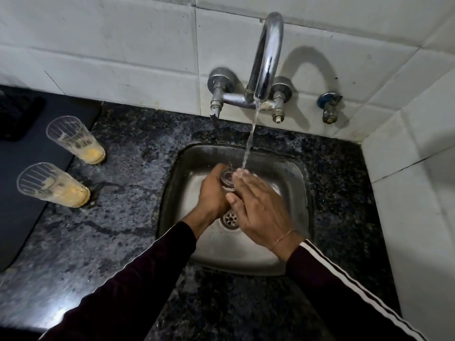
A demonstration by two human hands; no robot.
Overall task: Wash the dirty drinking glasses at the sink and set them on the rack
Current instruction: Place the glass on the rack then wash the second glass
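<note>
the speckled bench [118,217] carried two dirty glasses [76,140] left of the steel sink [290,173]. over the sink, the left hand [213,193] gripped a glass [227,178] under the tap's stream [251,139]; the right hand [261,205] lay flat-fingered against it.

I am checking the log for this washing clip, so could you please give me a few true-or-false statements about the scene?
1. Water runs from the faucet. True.
2. The left hand grips a glass over the sink. True.
3. The right hand is clenched in a fist. False: its fingers lie straight against the glass.
4. The two dirty glasses stand inside the sink. False: they stand on the counter, left of it.
</note>
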